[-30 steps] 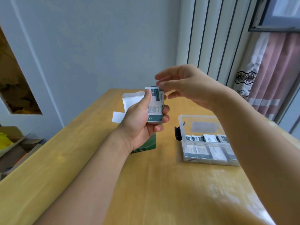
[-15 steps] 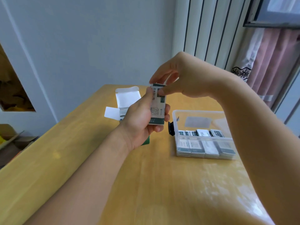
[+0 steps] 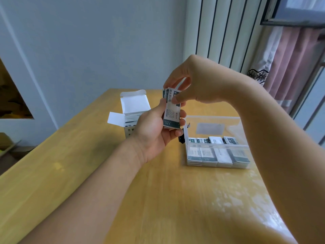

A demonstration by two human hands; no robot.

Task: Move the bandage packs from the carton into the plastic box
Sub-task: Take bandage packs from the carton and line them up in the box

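My left hand [image 3: 154, 131] grips a small stack of white and dark green bandage packs [image 3: 171, 114] upright above the table. My right hand [image 3: 195, 81] pinches the top of that stack between thumb and fingers. Behind my left hand stands the white carton [image 3: 131, 110] with its flaps open; more packs show inside it. To the right sits the clear plastic box [image 3: 233, 128], with rows of bandage packs [image 3: 218, 152] filling its near half.
The wooden table [image 3: 158, 199] reaches to a grey wall. A white radiator [image 3: 221, 29] and pink curtain [image 3: 295, 67] stand at the back right. Cardboard boxes [image 3: 8, 148] lie on the floor at the left.
My right hand came down onto the top of the stack and now pinches it. The view shifted, so the carton shows more fully.
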